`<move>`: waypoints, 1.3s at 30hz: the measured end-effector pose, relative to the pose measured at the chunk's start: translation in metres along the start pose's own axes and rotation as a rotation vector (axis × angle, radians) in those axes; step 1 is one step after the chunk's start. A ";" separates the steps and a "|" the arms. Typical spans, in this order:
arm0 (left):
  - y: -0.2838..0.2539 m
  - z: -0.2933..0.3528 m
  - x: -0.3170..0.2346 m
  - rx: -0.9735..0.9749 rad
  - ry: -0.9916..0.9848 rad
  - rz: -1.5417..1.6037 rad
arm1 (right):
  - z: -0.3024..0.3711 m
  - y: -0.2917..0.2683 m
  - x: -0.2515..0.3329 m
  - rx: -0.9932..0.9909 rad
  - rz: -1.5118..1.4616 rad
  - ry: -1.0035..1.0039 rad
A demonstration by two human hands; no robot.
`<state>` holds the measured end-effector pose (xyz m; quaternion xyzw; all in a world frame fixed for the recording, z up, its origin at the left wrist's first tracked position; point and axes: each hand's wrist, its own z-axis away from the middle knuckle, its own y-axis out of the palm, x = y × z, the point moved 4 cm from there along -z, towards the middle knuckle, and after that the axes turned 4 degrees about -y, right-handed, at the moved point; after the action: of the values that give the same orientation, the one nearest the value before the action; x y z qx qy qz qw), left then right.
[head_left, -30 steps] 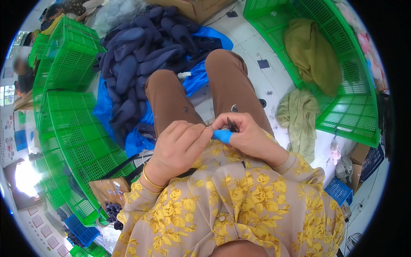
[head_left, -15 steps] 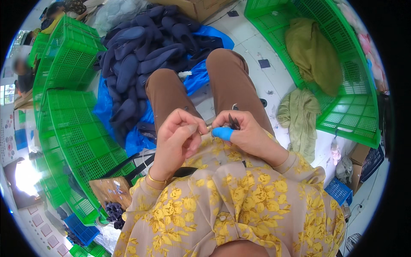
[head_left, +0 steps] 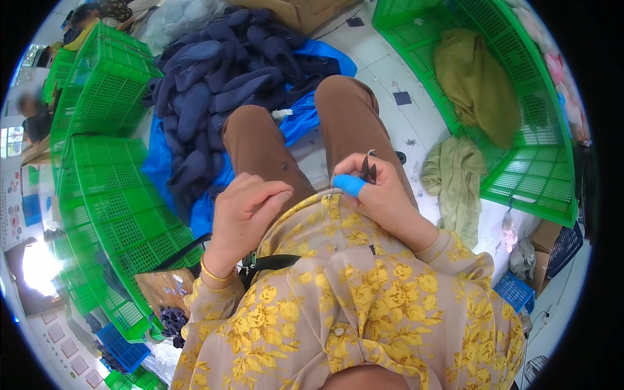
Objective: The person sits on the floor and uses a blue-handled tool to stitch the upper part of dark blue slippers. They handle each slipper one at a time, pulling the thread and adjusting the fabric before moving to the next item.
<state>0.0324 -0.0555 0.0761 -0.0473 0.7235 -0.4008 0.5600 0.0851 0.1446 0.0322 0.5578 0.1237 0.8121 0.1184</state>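
Note:
Over my lap, my left hand (head_left: 246, 214) is pinched, thumb pressed against the forefinger; whatever it may hold is too fine to make out. To its right, my right hand (head_left: 383, 195) is closed around small dark thread snips (head_left: 368, 170), whose pointed blades stick up between the fingers. Blue tape (head_left: 350, 185) wraps that thumb. A tiny thin item seems to show at the tip of the taped thumb, too small to name. The two hands are apart, above the floral shirt and the brown trousers (head_left: 348, 117).
Beyond my knees, dark blue shoes (head_left: 214, 81) lie heaped on a blue plastic sheet (head_left: 338, 55). Green crates (head_left: 123, 214) stand on the left. Another green crate (head_left: 533, 188) at the right holds olive cloth (head_left: 471, 84); paler green cloth (head_left: 455, 182) hangs beside it.
My hands have come apart. The left has moved left and down and its fingers have drawn together; the right has shifted slightly right, still with the snips.

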 end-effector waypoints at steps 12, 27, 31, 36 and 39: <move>0.006 0.002 -0.050 0.331 0.215 0.281 | -0.010 0.003 -0.008 0.075 -0.139 -0.086; 0.038 -0.008 0.000 0.111 -0.454 0.944 | -0.007 0.005 -0.013 0.132 -0.182 -0.053; 0.046 -0.004 0.003 0.135 -0.568 1.053 | -0.007 0.007 -0.013 0.141 -0.124 -0.009; 0.053 -0.004 0.001 0.140 -0.607 1.238 | -0.006 0.009 -0.012 0.154 -0.139 -0.028; 0.052 -0.007 -0.010 0.020 -0.543 1.016 | -0.004 0.009 -0.009 0.178 -0.085 -0.030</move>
<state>0.0496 -0.0112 0.0509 0.2103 0.4820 -0.0621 0.8483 0.0841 0.1326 0.0255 0.5724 0.2171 0.7837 0.1047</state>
